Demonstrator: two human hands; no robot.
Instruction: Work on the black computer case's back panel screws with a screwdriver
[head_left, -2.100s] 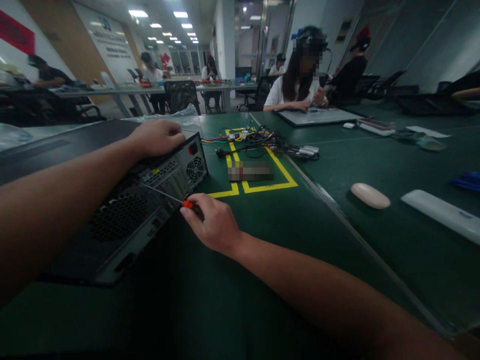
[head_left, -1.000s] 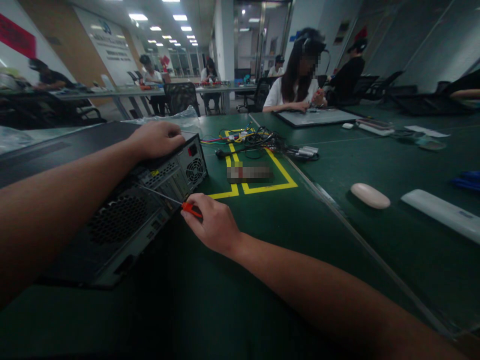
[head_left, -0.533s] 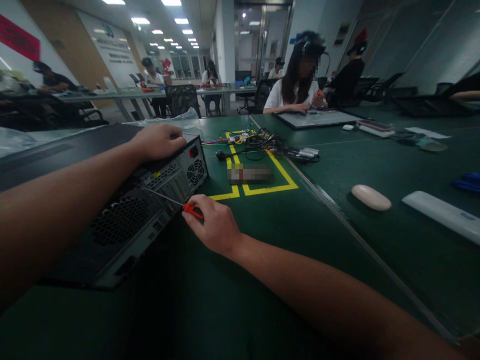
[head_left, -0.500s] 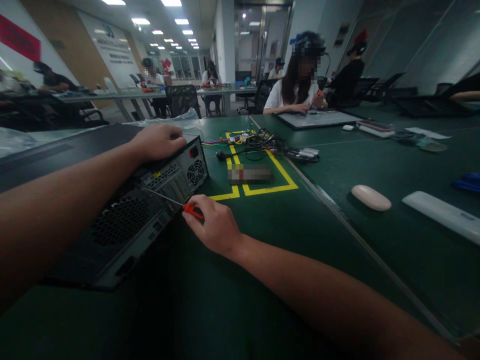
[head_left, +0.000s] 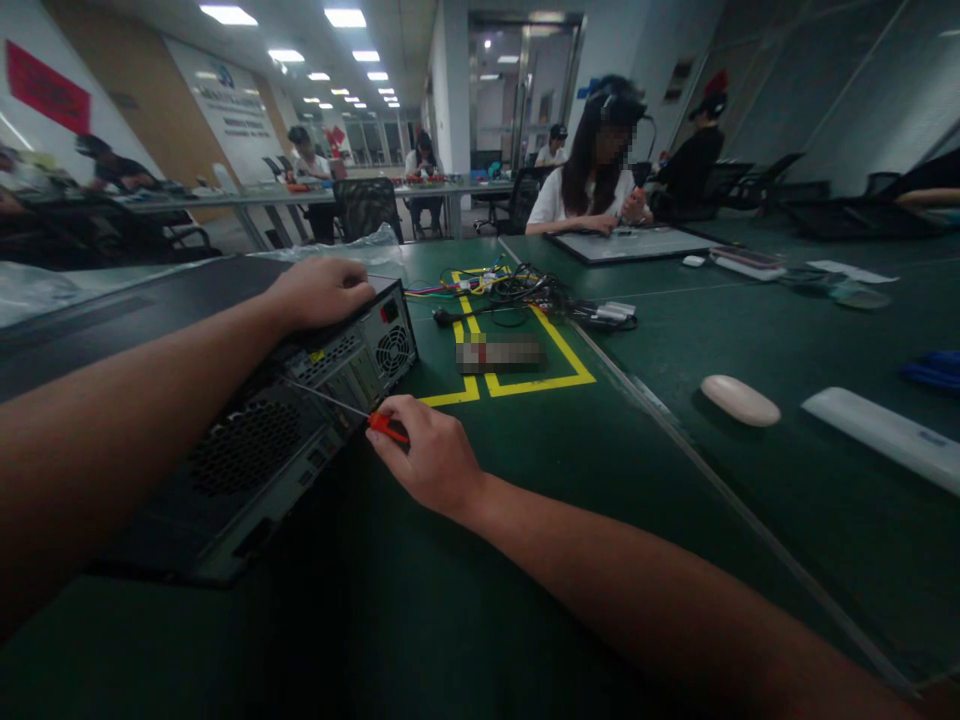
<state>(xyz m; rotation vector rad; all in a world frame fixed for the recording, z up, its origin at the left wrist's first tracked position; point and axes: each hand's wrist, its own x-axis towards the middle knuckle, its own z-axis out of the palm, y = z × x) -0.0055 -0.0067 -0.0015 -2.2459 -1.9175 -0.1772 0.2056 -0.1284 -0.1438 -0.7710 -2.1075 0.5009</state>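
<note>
A black desktop computer case (head_left: pixel 150 300) lies at the left, its rear panel with vents and a fan grille turned toward me. My left hand (head_left: pixel 322 290) presses on the top of the case near the rear edge, fingers bent against it; their tips are partly hidden. In my right hand (head_left: pixel 427 450) is a screwdriver (head_left: pixel 386 427), its red-orange handle gripped between thumb and fingers. The thin shaft reaches left to the rear panel beside the slot covers. Its tip is too small and dark to make out.
A tangle of cables (head_left: pixel 525 290) lies behind yellow tape (head_left: pixel 540 381) on the green table (head_left: pixel 600 450). A blurred-out item (head_left: pixel 502 355) sits inside the tape. Rightward are an oval pale case (head_left: pixel 741 400) and a white bar (head_left: pixel 885 435). A co-worker (head_left: pixel 592 190) sits across the table.
The view has shifted very slightly. Both hands stay in the same places on the case and screwdriver; no other clear movement shows.
</note>
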